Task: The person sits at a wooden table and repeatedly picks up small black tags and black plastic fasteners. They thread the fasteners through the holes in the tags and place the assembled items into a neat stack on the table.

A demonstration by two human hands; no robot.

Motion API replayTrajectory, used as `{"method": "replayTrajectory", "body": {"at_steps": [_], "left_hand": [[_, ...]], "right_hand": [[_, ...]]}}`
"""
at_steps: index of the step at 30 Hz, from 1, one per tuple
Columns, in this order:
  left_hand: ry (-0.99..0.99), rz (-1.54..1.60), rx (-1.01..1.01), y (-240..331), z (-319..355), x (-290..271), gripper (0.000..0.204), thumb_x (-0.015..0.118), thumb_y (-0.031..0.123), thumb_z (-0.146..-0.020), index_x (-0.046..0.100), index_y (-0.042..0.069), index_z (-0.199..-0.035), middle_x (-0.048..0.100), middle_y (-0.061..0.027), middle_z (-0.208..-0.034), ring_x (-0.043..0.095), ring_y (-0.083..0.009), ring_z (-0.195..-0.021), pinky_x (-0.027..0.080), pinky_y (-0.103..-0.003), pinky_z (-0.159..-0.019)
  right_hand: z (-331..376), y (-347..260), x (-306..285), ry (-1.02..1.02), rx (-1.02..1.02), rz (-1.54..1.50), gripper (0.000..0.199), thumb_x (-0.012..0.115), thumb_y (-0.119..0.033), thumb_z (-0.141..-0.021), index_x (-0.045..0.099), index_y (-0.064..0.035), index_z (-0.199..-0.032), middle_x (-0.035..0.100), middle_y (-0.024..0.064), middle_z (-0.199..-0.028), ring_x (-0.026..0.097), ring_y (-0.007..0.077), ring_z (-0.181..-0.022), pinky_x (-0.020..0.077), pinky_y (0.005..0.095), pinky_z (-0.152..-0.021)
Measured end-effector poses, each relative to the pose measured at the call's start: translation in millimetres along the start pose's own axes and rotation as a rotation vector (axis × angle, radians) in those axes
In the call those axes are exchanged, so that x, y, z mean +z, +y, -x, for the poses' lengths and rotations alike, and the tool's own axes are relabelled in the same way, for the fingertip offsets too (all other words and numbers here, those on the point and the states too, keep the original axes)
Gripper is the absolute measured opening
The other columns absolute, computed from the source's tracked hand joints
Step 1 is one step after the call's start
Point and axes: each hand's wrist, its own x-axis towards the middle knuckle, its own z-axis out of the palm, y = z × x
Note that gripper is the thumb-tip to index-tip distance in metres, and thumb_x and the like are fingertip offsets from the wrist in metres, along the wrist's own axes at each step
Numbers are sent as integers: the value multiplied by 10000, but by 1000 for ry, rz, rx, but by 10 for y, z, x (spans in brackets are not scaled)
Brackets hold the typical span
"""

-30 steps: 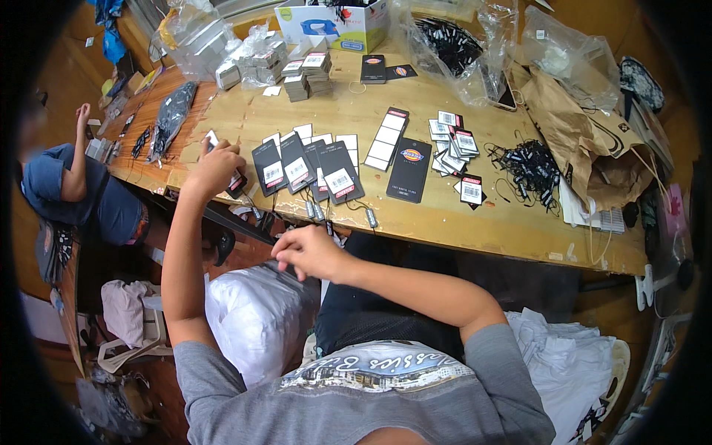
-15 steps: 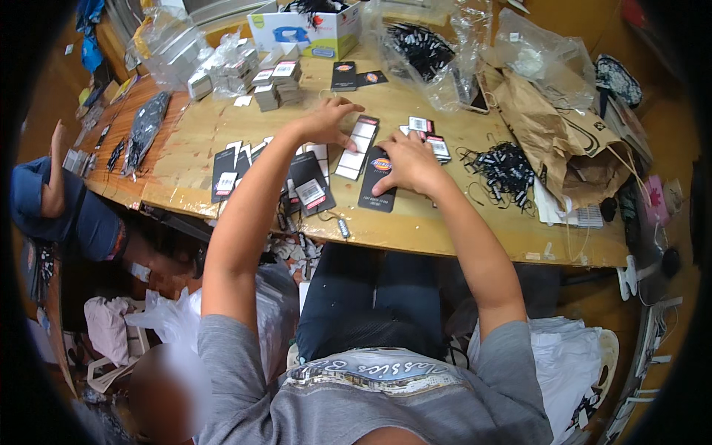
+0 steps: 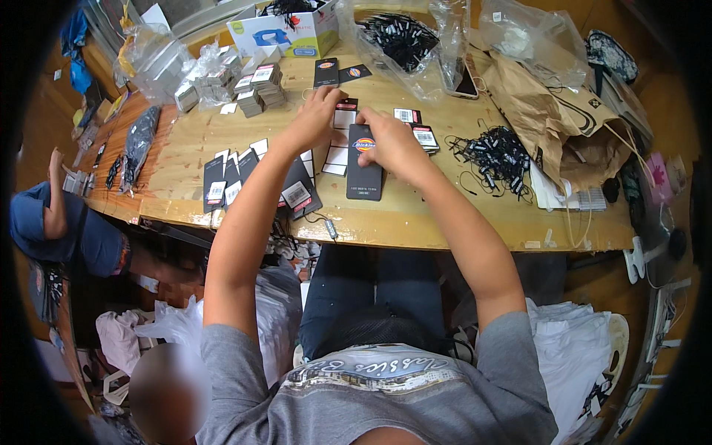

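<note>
A black hang tag point(image 3: 364, 178) with an orange oval logo lies upright on the table in front of me. My right hand point(image 3: 393, 146) rests over its upper right part, thumb on its face and forefinger by its top end, fingers apart. Left of it, partly covered, lies a dark tag strip point(image 3: 336, 157) with white label panels. My left hand point(image 3: 315, 120) is over the strip's upper end, thumb and fingers apart on either side of a white panel. More dark tags with barcode stickers point(image 3: 297, 194) fan out beneath my left forearm. Barcode tags point(image 3: 423, 137) also lie beyond my right wrist.
Black cords point(image 3: 493, 159) lie in a heap at right, beside a brown paper bag point(image 3: 571, 122). Label stacks point(image 3: 263, 81), a printed carton point(image 3: 285, 33), and a plastic bag of cords point(image 3: 397, 44) line the back. Another person point(image 3: 55, 222) sits at left.
The view has shifted slightly. My right hand has slid away from me and left, toward the tag's top. Its thumb is now near the logo. The black tag shows little movement.
</note>
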Motion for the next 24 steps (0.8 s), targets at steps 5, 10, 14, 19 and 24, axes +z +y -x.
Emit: {"method": "replayTrajectory", "body": {"at_steps": [5,10,14,19,24], "left_hand": [[230,877,-368,343,5,-204,429,573,-106,-657,415,45,-1026,573,-107,-879,544,-120,-728,446,-208,-609],[160,1189,-370,839,221,-403,265,549,-1,-748,492,-40,-1004,593,-87,-832,547,-99,-742,439,-205,-651],[198,1179,-322,1115,394,-171,219,551,38,-759,526,-62,-952,593,-89,-830,545,-97,-751,431,-212,-685],[300,1355,-470,1177,540,-153,230,514,55,-787,483,-60,-983,590,-89,-799,559,-100,-705,458,-201,-625],[339,1490,-506,1202,646,-59,203,482,84,-819,466,-39,-981,588,-69,-758,552,-85,-641,458,-201,-554]], "right_hand": [[-20,2,-257,87,93,-676,225,577,42,-659,557,-9,-876,573,65,-714,507,72,-509,402,185,-405],[106,-34,-482,245,1,-636,167,610,-29,-674,528,1,-816,593,86,-674,516,92,-472,416,212,-389],[372,-2,-553,213,171,-592,207,636,-127,-677,532,3,-801,582,89,-663,537,123,-529,432,235,-459],[825,444,-491,49,152,295,347,692,-190,-605,533,-5,-853,555,103,-793,548,219,-724,432,306,-664],[867,493,-401,183,162,154,294,681,-65,-572,529,-2,-816,559,90,-708,547,219,-643,434,291,-610]]}}
